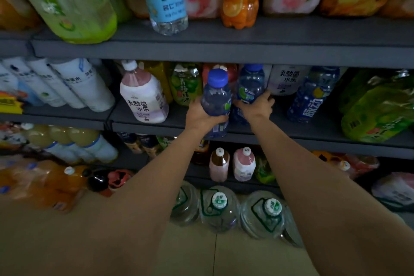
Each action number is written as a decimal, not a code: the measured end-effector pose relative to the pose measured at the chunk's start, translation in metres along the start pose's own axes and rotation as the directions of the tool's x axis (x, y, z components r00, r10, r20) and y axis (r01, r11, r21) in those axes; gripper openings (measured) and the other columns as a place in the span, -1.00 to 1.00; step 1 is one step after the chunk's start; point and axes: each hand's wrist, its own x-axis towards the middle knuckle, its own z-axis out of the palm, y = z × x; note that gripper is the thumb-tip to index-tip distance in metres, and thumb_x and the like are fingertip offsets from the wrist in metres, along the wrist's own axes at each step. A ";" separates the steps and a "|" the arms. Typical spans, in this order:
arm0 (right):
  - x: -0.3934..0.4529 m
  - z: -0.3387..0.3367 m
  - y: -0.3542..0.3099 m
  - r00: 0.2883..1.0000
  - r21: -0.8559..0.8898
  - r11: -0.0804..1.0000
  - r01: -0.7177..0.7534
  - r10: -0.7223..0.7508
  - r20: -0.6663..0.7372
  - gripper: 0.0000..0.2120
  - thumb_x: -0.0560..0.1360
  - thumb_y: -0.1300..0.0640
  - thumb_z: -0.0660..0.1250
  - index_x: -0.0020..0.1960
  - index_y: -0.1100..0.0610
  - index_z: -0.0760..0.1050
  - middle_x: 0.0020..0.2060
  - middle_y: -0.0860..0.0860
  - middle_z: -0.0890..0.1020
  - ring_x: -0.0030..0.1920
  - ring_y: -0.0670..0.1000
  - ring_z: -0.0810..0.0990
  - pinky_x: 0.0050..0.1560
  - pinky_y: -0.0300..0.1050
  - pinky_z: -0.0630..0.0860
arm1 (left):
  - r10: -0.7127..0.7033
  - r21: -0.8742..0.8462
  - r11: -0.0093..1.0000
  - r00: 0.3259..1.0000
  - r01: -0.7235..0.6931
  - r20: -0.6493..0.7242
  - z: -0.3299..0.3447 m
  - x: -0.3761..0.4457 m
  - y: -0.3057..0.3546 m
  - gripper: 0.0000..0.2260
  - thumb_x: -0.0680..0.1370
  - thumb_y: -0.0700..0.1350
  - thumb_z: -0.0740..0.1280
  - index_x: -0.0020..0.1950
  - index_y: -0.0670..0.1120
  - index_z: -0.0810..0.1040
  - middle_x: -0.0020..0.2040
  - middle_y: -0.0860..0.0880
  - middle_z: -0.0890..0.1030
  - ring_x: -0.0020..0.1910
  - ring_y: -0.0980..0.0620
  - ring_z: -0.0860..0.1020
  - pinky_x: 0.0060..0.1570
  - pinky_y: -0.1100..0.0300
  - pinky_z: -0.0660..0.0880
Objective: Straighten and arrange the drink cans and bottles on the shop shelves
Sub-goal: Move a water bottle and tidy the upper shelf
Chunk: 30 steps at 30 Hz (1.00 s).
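Two blue-capped bottles at the middle shelf (313,129)! The near blue bottle (216,96) sits at the shelf's front edge, the left hand (201,114) curled around its lower body. Just right of it and deeper in, the second blue bottle (249,87) is clasped by the right hand (255,103). Left of the near bottle stands a white-and-pink bottle (143,96); right of the second, another blue bottle (311,96).
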 end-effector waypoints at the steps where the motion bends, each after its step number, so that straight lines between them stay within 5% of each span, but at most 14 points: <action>1: -0.003 0.001 0.001 0.999 0.010 0.999 -0.032 0.032 0.007 -0.11 0.35 -0.03 0.48 0.45 0.22 0.05 0.38 0.22 0.20 0.38 0.25 0.24 0.38 0.09 0.25 | 0.016 0.026 1.000 0.999 -0.017 0.028 -0.004 -0.004 -0.004 -0.31 0.15 -0.13 0.62 0.23 -0.14 0.46 0.20 -0.13 0.52 0.16 -0.07 0.52 0.18 -0.02 0.48; 6: -0.049 -0.028 0.015 0.983 0.148 0.974 -0.171 0.158 0.095 -0.43 0.43 0.03 0.40 0.32 0.23 0.30 0.26 0.18 0.41 0.26 0.17 0.42 0.21 0.01 0.40 | -0.021 0.120 0.993 0.977 -0.005 0.210 -0.011 -0.043 -0.003 -0.16 -0.04 0.14 0.52 0.19 -0.10 0.50 0.17 -0.11 0.56 0.15 -0.07 0.54 0.14 -0.06 0.50; 9: -0.082 -0.084 0.015 0.937 -0.023 0.999 -0.042 0.048 0.346 -0.77 0.44 0.18 0.33 0.08 0.18 0.50 -0.04 0.15 0.57 -0.03 0.11 0.55 0.03 0.05 0.52 | -0.074 0.155 0.988 0.920 0.015 0.384 -0.005 -0.077 0.038 -0.32 0.06 -0.02 0.61 0.12 -0.14 0.52 0.12 -0.11 0.60 0.12 -0.08 0.57 0.12 0.00 0.52; 13: -0.122 -0.196 0.003 0.830 -0.032 0.999 0.037 -0.013 0.557 -0.68 0.33 0.33 0.35 0.08 0.21 0.49 -0.20 0.08 0.56 -0.17 -0.02 0.48 -0.16 -0.06 0.49 | -0.047 0.144 0.988 0.775 -0.058 0.630 0.020 -0.124 0.129 -0.51 0.26 -0.30 0.56 0.14 -0.16 0.50 0.04 0.01 0.58 0.06 0.06 0.55 -0.17 0.48 0.46; 16: -0.136 -0.292 -0.007 0.780 0.050 0.999 -0.015 -0.019 0.626 -0.62 0.34 0.47 0.29 0.00 0.07 0.41 -0.26 -0.06 0.58 -0.31 -0.18 0.52 -0.28 -0.27 0.45 | 0.009 0.133 0.981 0.710 -0.144 0.704 0.049 -0.150 0.204 -0.57 0.30 -0.29 0.54 0.10 -0.10 0.50 0.07 0.02 0.58 0.01 0.11 0.53 -0.19 0.52 0.45; 20: -0.140 -0.410 -0.004 0.766 0.156 0.987 -0.046 -0.065 0.639 -0.50 0.46 0.46 0.28 0.29 0.08 0.28 -0.02 -0.07 0.56 -0.16 -0.19 0.58 -0.27 -0.32 0.51 | 0.023 0.179 0.959 0.687 -0.221 0.726 0.096 -0.184 0.297 -0.42 0.23 -0.10 0.60 0.20 -0.09 0.50 0.17 -0.02 0.59 0.12 0.03 0.55 0.16 0.08 0.49; 24: -0.141 -0.520 0.003 0.767 0.062 0.997 0.047 -0.076 0.637 -0.53 0.45 0.40 0.33 0.32 0.17 0.35 0.07 -0.01 0.57 0.03 -0.04 0.54 0.03 -0.06 0.54 | 0.078 0.142 0.947 0.637 -0.288 0.767 0.150 -0.233 0.382 -0.50 0.30 -0.19 0.56 0.20 -0.12 0.51 0.16 -0.03 0.59 0.15 0.02 0.54 0.18 0.13 0.47; 30: -0.133 -0.650 -0.008 0.761 0.161 0.985 0.064 -0.153 0.630 -0.60 0.42 0.42 0.34 0.11 0.01 0.46 0.03 -0.02 0.62 0.07 -0.01 0.57 0.09 -0.11 0.52 | 0.147 0.110 0.919 0.588 -0.380 0.795 0.198 -0.279 0.504 -0.63 0.34 -0.22 0.52 0.12 -0.13 0.57 0.04 -0.02 0.61 0.00 0.10 0.54 -0.03 0.29 0.49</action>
